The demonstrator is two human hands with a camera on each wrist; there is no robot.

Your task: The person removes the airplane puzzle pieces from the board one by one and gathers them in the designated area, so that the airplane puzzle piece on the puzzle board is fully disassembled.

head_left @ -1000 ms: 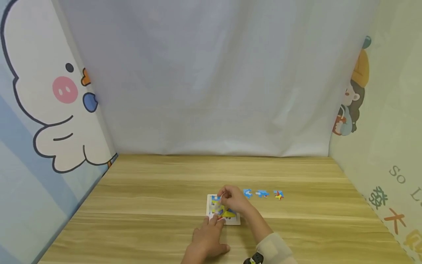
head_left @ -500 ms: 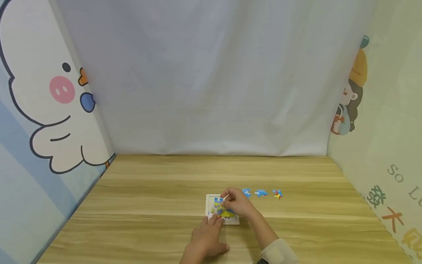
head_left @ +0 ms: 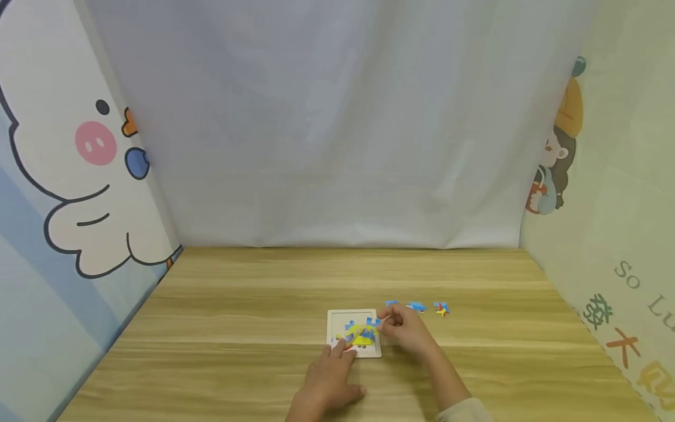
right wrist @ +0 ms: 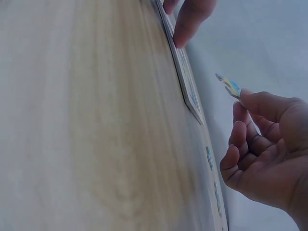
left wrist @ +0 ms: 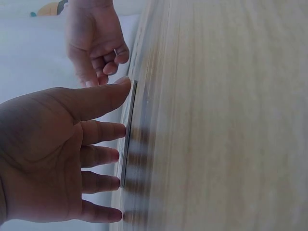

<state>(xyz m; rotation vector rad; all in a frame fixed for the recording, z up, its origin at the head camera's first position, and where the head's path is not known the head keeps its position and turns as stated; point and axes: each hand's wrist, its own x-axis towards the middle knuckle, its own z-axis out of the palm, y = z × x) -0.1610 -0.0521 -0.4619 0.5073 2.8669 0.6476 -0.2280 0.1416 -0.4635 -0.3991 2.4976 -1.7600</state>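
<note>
A small white-framed jigsaw puzzle board (head_left: pixel 330 319) lies flat on the table, showing a yellow and blue picture in its lower part and bare tray along its upper part. My left hand (head_left: pixel 329 378) lies at the board's near edge, straight fingertips resting on it; the left wrist view shows the fingers (left wrist: pixel 98 157) spread along that edge. Between thumb and index finger, my right hand (head_left: pixel 411 333) pinches a blue and yellow puzzle piece (right wrist: pixel 232 87). It is raised above the table in the right wrist view and overlaps the board's right side in the head view.
Behind the right hand, loose puzzle pieces lie in a row, among them a blue one (head_left: pixel 416 306) and a red, yellow and blue one (head_left: pixel 442 309). A wood-grain table (head_left: pixel 237 328) meets a white curtain (head_left: pixel 337 146) at the back, with printed panels on both sides.
My right hand has moved right with the puzzle piece, from the board's upper left to its right edge, uncovering the bare upper tray. The left hand has stayed in place.
</note>
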